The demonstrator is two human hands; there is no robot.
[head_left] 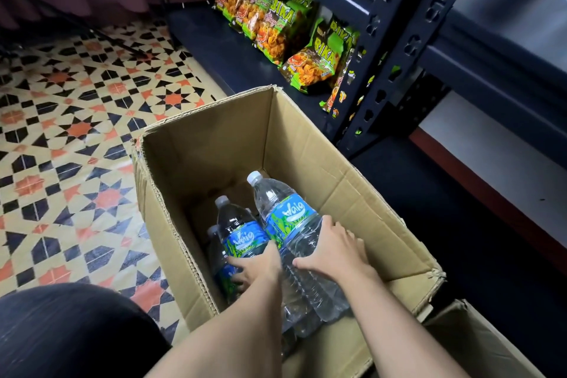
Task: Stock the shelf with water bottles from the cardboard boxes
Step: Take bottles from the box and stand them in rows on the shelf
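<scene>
An open cardboard box (196, 144) stands on the floor in front of me. Inside it, my right hand (334, 250) grips a large clear water bottle (285, 212) with a blue-green label and white cap, tilted and raised above the others. My left hand (256, 267) is wrapped around a second water bottle (237, 224) lower in the box. A third bottle (216, 252) is partly hidden against the left wall. The dark metal shelf (383, 18) rises at the upper right.
Green snack bags (273, 24) line the shelf's bottom level (211, 46). Another cardboard box (478, 344) sits at the lower right. Patterned tiled floor (70, 120) spreads to the left; a dark mat lies before the shelf. My dark-clothed knee (70, 334) is at bottom left.
</scene>
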